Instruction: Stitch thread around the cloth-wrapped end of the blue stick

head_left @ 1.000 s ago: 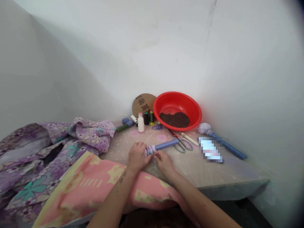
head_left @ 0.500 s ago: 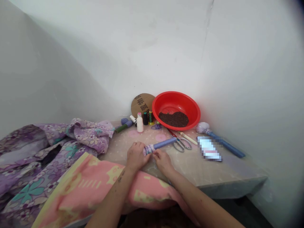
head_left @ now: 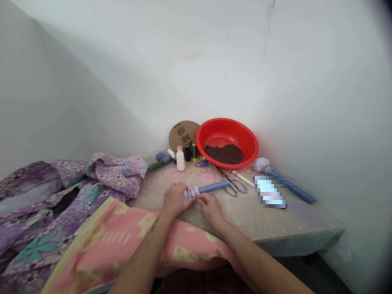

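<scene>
A blue stick (head_left: 214, 186) lies slanted just above the tabletop, its near end wrapped in purple-and-white patterned cloth (head_left: 192, 192). My left hand (head_left: 175, 199) is closed round the wrapped end, hiding whatever forms its tip. Close beside the wrap, my right hand (head_left: 210, 206) is pinched at thumb and forefinger; what lies between those fingertips is too small to make out. Beyond the stick's far end are scissors (head_left: 235, 186) with grey handles and red on them. A pink and yellow cloth (head_left: 128, 232) lies under my forearms.
A red basin (head_left: 226, 122) with dark brown grains (head_left: 225, 154) leans at the back. Thread spools (head_left: 180, 160) stand left of it before a cardboard disc (head_left: 180, 132). Flowered fabric (head_left: 73, 192) covers the left. A second blue stick (head_left: 294, 190) with a white ball lies right.
The stick's far end has shifted very slightly to the right and down. Both hands stay almost in place, with the right fingers still pinched beside the wrap.
</scene>
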Action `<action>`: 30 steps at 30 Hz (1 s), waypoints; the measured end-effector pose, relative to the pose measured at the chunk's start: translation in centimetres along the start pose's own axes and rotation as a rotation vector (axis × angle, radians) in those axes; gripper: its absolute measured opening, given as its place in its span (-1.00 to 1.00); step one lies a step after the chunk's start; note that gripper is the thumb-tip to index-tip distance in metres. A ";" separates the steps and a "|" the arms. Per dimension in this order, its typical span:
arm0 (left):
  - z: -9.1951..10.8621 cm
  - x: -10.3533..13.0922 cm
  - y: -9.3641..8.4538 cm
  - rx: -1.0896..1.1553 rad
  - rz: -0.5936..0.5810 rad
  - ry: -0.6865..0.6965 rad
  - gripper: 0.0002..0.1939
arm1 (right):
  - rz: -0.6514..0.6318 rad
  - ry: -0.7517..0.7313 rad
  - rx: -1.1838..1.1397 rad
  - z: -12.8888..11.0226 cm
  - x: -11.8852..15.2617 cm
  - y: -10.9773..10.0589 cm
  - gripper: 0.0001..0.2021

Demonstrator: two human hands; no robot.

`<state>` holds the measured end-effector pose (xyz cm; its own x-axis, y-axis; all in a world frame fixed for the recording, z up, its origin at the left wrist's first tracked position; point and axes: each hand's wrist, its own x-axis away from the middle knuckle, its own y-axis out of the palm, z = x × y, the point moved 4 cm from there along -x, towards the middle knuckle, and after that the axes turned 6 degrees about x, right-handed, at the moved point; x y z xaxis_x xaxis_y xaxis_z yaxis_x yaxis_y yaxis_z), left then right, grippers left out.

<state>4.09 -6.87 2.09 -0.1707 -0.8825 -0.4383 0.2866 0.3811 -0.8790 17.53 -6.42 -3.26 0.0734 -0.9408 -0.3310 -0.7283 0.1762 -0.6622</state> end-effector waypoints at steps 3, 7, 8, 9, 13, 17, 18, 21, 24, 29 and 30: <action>-0.1 -0.1 0.0 0.012 -0.018 -0.004 -0.67 | 0.003 -0.004 -0.001 0.1 0.0 0.0 -0.81; -0.2 -0.2 -0.1 0.026 -0.048 -0.028 -0.66 | 0.002 0.002 0.005 0.2 0.1 0.1 -0.81; -0.2 -0.2 -0.1 0.028 -0.053 -0.029 -0.66 | 0.002 0.003 0.004 0.2 0.1 0.2 -0.81; -0.2 -0.3 -0.2 0.028 -0.055 -0.030 -0.66 | 0.003 0.003 0.004 0.3 0.0 0.2 -0.81; -0.3 -0.4 0.0 0.024 -0.048 -0.021 -0.65 | 0.019 0.003 0.030 0.1 0.0 0.2 -0.82; -0.3 -0.4 0.0 0.017 -0.057 -0.028 -0.65 | 0.016 0.013 0.065 0.1 -0.2 0.4 -0.83; -0.2 -0.4 0.0 0.017 -0.061 -0.033 -0.65 | 0.011 0.014 0.060 0.1 -0.2 0.4 -0.84; -0.1 -0.3 -0.2 0.017 -0.065 -0.036 -0.65 | 0.011 0.006 0.033 0.2 -0.4 0.7 -0.85; -0.1 -0.2 -0.2 0.019 -0.058 -0.026 -0.65 | 0.022 0.018 -0.006 0.5 -0.6 0.8 -0.87; -0.3 0.0 0.1 0.024 -0.015 0.006 -0.62 | 0.022 0.027 -0.044 0.4 -1.0 0.9 -0.89; -0.3 0.0 0.2 0.031 -0.007 -0.001 -0.59 | 0.026 0.024 -0.040 0.2 -1.1 0.9 -0.89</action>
<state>3.86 -6.72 1.87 -0.1723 -0.8853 -0.4320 0.3144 0.3662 -0.8758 16.97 -5.15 -3.63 0.0376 -0.9427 -0.3314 -0.7562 0.1900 -0.6261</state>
